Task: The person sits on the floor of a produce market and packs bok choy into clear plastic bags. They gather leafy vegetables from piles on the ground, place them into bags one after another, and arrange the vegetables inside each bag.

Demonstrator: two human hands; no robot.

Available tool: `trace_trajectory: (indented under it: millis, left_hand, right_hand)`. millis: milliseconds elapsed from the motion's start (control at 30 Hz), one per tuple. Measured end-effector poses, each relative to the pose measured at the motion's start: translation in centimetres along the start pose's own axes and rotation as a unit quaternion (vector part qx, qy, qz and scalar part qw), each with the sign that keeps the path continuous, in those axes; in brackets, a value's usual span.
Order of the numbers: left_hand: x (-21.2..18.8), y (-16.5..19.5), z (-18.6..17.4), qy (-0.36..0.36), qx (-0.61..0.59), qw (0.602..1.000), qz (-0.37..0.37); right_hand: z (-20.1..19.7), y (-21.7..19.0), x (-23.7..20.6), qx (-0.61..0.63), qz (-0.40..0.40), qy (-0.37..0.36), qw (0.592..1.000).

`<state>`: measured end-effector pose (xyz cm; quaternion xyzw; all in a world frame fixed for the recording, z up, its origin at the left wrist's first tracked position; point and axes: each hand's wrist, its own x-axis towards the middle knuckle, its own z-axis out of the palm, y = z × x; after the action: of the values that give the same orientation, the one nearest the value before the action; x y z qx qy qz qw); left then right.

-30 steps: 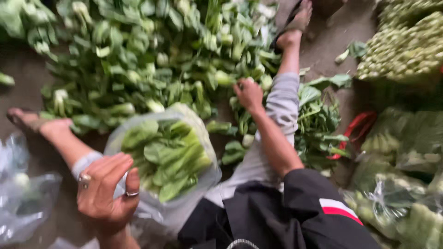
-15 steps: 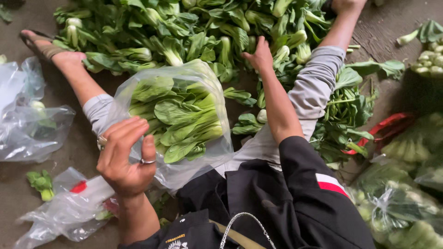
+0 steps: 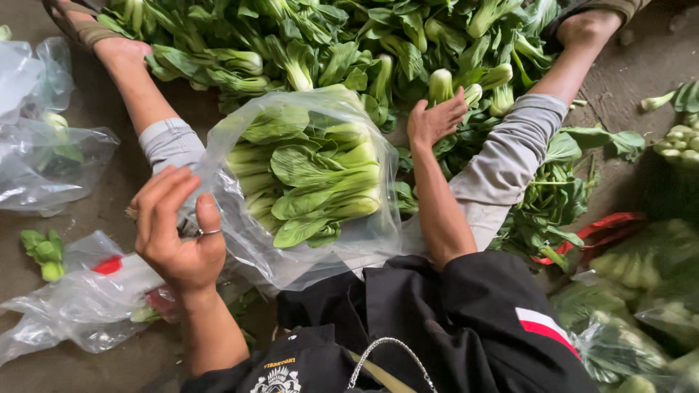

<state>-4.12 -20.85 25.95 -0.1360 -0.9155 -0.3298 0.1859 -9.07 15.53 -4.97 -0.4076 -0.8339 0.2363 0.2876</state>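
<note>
Two hands work: left hand [image 3: 175, 233] fingers pinch clear plastic bag of green bok choy [image 3: 306, 182] steady, right hand [image 3: 435, 120] fingers released over loose bok choy pile [image 3: 328, 44].

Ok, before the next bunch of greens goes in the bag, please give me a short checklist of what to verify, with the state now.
1. Bag held: ok. The left hand grips the edge of the clear plastic bag.
2. Bag mouth open toward the pile: cannot tell; where the opening lies is not clear.
3. Room in the bag: not ok. Packed greens fill most of it.
4. Picking hand free: ok. The right hand rests, fingers spread, on the loose pile of greens, holding nothing.
5. Bunches in the bag lie the same way: ok, pale stems to the right, leaves to the left.
6. Spare bags nearby: ok. Crumpled clear bags lie on the floor to the left.
</note>
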Motion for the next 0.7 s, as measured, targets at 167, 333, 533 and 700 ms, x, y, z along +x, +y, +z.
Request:
trace_trajectory:
  millis: [167, 333, 533, 700]
  left_hand:
    - [0.0, -1.9, 0.3, -0.020, 0.086, 0.995, -0.055]
    - [0.8, -3.9, -0.5, -0.010, 0.076, 0.992, -0.101]
    - [1.7, -4.0, -2.3, 0.050, 0.036, 0.997, -0.035]
    - [3.1, -3.4, -3.2, 0.031, -0.047, 0.995, -0.076]
  right_hand:
    - [2.7, -3.1, -0.4, -0.076, -0.129, -0.285, 0.947]
    - [6.4, -5.0, -0.1, -0.109, -0.203, -0.443, 0.867]
    - [4.5, -1.6, -1.1, -0.008, -0.180, -0.448, 0.876]
    - [0.6, 3.6, 2.0, 0.275, -0.040, -0.395, 0.876]
